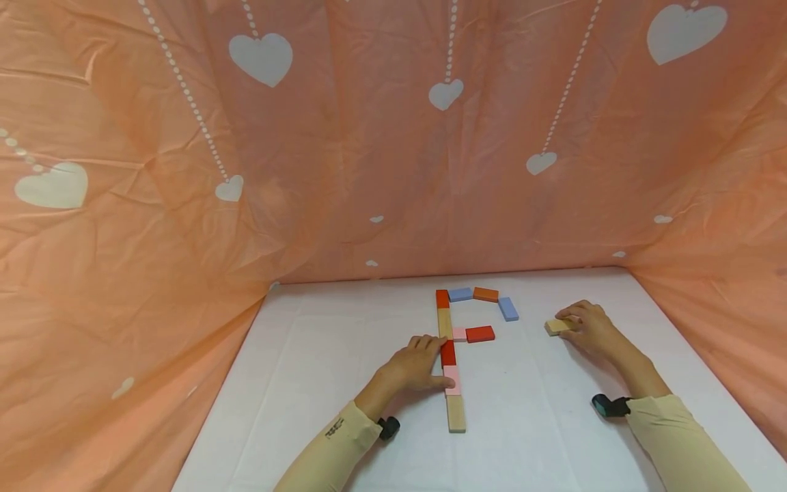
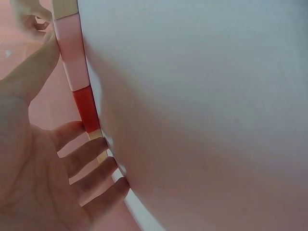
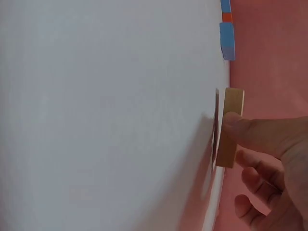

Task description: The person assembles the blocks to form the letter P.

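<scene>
A plain wooden block (image 1: 557,326) is pinched between the thumb and fingers of my right hand (image 1: 590,331); the right wrist view shows that wooden block (image 3: 233,103) just off the white surface. My left hand (image 1: 415,365) rests against a column of flat blocks, fingers spread, thumb at the pink block (image 1: 451,380) and fingertips by the red block (image 1: 448,353). A bare wooden block (image 1: 456,414) ends the column nearest me. From its upper part, two blue blocks (image 1: 508,309) and an orange block (image 1: 486,294) curve right. Lower, another red block (image 1: 480,334) adjoins a small pink one.
The white table (image 1: 320,383) is enclosed at the back and sides by an orange-pink cloth (image 1: 369,171) printed with white hearts. A black wrist camera (image 1: 609,406) sits at the right sleeve, and another black camera (image 1: 389,428) at the left.
</scene>
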`<control>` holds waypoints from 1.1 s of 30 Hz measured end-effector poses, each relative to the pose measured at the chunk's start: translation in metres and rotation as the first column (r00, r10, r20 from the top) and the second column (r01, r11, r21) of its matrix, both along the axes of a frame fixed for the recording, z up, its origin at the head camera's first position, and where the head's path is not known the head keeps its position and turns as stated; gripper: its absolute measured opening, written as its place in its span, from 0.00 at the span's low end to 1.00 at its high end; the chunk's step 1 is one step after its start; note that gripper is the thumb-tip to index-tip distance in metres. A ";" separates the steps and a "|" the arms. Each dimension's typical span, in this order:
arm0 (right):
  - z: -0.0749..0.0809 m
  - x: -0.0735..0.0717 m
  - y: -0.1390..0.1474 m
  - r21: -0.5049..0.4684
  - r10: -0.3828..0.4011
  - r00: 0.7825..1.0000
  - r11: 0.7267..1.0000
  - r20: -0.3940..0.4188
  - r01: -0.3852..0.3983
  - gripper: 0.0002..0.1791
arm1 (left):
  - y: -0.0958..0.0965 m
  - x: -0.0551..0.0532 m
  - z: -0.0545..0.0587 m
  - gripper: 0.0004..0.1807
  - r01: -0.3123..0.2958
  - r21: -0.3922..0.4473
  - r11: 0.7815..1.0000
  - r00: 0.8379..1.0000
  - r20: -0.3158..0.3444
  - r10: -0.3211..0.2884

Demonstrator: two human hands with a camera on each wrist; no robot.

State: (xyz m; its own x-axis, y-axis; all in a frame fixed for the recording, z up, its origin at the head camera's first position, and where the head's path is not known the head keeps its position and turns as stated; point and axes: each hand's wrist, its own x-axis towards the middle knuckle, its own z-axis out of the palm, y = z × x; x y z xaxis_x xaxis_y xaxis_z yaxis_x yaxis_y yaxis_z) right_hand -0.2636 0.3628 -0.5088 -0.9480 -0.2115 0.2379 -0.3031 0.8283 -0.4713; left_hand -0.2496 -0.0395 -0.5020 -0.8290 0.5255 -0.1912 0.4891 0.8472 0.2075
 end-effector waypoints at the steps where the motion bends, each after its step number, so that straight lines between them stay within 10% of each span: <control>1: 0.000 0.000 -0.002 -0.007 0.005 1.000 1.000 -0.001 -0.005 0.16 | 0.000 0.000 0.000 0.53 -0.001 -0.002 1.000 1.000 0.002 0.001; 33: -0.006 -0.021 -0.076 -0.009 0.213 0.977 0.977 0.008 -0.212 0.12 | -0.001 -0.001 -0.002 0.53 0.005 -0.005 1.000 1.000 -0.009 -0.005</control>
